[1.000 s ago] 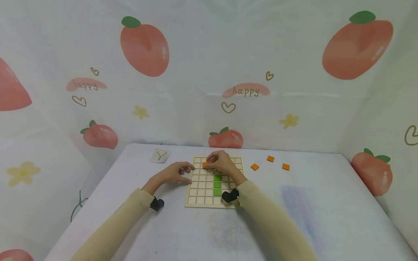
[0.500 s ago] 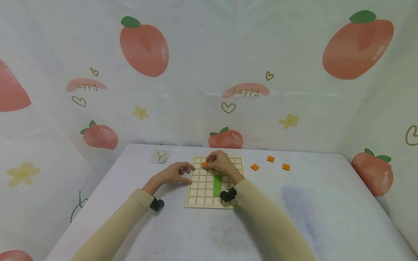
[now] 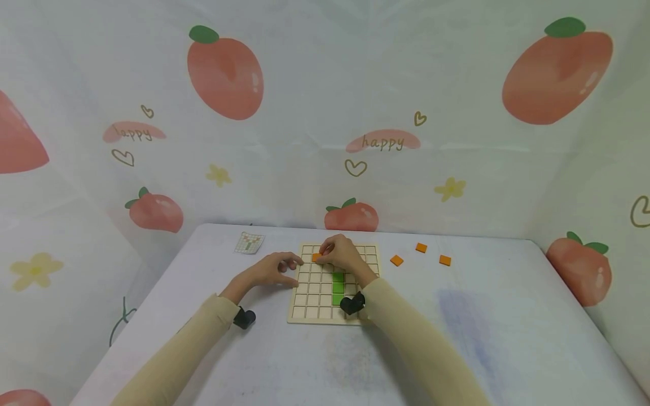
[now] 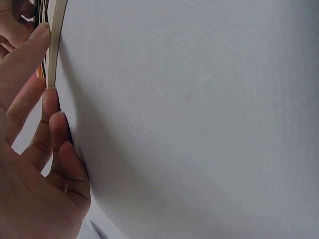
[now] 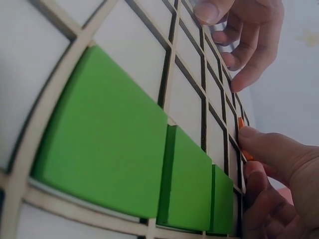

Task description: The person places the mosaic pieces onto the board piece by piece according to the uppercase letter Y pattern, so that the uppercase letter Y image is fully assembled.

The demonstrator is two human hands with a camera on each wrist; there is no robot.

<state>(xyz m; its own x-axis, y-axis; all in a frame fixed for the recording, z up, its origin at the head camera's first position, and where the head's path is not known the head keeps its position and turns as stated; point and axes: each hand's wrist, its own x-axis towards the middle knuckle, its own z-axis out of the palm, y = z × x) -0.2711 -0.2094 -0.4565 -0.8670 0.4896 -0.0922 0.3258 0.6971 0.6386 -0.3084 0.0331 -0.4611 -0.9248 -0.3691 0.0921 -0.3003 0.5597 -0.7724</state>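
A square wooden grid board (image 3: 313, 323) lies on the white table. My right hand (image 3: 345, 254) reaches over its far part and pinches a small orange square tile (image 3: 316, 257) at the upper left cells. In the right wrist view, the thumb presses on the orange tile (image 5: 241, 122), which is mostly hidden. My left hand (image 3: 268, 269) touches the board's left edge with thumb and fingertips spread apart; the left wrist view shows them against the board's edge (image 4: 57, 40). Several green tiles (image 3: 338, 287) stand in one column of cells, below the right hand.
Right of the board lie three loose orange tiles, one closest to it (image 3: 396, 260), one farther back (image 3: 421, 247) and one rightmost (image 3: 445, 260). A small card with a coloured grid pattern (image 3: 249, 242) lies at the back left. A fruit-printed cloth (image 3: 284, 169) hangs behind the table.
My right hand has shifted slightly left with the orange tile, which now looks flatter in the grid. The left hand has stayed at the board's edge.
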